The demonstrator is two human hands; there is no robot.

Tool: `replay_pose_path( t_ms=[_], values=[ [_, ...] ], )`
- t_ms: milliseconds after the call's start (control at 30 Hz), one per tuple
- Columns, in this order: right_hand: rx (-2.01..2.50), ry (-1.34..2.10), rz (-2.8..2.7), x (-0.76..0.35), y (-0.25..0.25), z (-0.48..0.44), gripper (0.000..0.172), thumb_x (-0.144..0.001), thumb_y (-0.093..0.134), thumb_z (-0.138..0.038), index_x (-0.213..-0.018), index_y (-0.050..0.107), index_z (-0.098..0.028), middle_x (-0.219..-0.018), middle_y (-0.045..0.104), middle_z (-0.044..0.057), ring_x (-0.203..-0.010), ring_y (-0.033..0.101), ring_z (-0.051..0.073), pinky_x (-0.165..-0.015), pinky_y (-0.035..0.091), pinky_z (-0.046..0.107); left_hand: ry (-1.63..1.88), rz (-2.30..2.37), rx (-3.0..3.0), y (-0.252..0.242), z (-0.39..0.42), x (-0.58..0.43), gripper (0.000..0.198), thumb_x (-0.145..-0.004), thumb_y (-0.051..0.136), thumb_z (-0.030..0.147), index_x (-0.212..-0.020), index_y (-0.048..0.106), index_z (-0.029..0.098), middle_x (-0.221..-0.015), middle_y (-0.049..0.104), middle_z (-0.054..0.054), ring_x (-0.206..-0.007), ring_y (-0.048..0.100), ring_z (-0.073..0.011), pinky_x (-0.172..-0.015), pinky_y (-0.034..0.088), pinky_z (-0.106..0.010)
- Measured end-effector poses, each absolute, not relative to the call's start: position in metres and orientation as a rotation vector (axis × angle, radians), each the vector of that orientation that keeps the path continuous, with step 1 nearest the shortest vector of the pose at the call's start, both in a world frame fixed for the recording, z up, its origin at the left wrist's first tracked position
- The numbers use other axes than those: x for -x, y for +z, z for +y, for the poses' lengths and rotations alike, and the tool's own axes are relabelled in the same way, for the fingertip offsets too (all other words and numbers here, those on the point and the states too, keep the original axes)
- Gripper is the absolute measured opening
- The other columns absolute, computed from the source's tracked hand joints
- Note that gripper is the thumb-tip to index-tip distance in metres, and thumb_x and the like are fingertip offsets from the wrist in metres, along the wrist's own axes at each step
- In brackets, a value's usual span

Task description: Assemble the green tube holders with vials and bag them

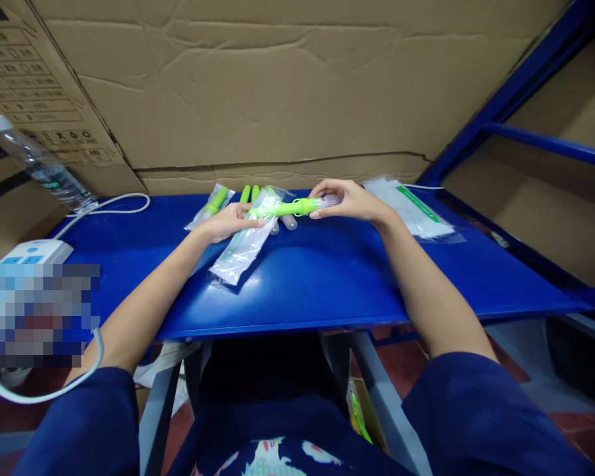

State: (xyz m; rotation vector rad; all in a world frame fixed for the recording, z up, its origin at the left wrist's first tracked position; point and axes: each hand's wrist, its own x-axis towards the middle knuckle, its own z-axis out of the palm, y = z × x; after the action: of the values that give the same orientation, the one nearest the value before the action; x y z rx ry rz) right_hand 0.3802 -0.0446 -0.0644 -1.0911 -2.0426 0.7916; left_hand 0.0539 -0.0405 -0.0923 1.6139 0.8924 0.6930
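My left hand is closed on a clear plastic bag with a white and green panel, which slants down toward me over the blue table. My right hand pinches the clear end of a bright green stick, whose green part reaches left to the bag's upper end. Whether the stick's far tip is inside the bag or just over it I cannot tell. Behind my hands lie more green sticks with clear ends. One bagged green stick rests beyond my left hand.
A stack of flat bags with a green strip lies right of my right hand. A power strip with a white cable is at the left, near a tilted water bottle. Cardboard stands behind the blue table.
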Motion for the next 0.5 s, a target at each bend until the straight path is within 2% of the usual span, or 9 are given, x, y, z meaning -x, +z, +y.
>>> replay_pose_path(
  t_ms=[133, 300, 500],
  values=[
    [1.076, 0.697, -2.065, -0.374, -0.069, -0.042, 0.059, -0.060, 0.096, -0.061, -0.100, 0.078, -0.022, -0.103, 0.078, 0.007, -0.099, 0.071, 0.029, -0.089, 0.060, 0.044, 0.662, 0.901, -1.555, -0.091, -0.042, -0.056, 0.048, -0.075, 0.093, 0.028, -0.116, 0.076, 0.010, -0.105, 0.080, -0.011, -0.083, 0.071, -0.0153, -0.074, 0.053, -0.026],
    [1.134, 0.820, -1.842, -0.372, -0.077, -0.036, 0.063, -0.053, 0.099, -0.060, -0.095, 0.072, -0.022, -0.089, 0.073, 0.005, -0.075, 0.067, 0.021, -0.069, 0.061, 0.038, 0.655, 0.935, -1.659, -0.089, -0.044, -0.057, 0.051, -0.069, 0.096, 0.034, -0.111, 0.075, 0.012, -0.100, 0.078, -0.007, -0.082, 0.067, -0.0148, -0.073, 0.048, -0.026],
    [1.140, 0.941, -1.662, -0.359, -0.086, -0.035, 0.070, -0.052, 0.097, -0.068, -0.098, 0.066, -0.025, -0.085, 0.069, 0.006, -0.078, 0.068, 0.024, -0.079, 0.065, 0.044, 0.600, 1.002, -1.888, -0.086, -0.049, -0.062, 0.045, -0.069, 0.094, 0.043, -0.096, 0.073, 0.014, -0.088, 0.070, -0.004, -0.079, 0.063, -0.0174, -0.070, 0.046, -0.028]
  ],
)
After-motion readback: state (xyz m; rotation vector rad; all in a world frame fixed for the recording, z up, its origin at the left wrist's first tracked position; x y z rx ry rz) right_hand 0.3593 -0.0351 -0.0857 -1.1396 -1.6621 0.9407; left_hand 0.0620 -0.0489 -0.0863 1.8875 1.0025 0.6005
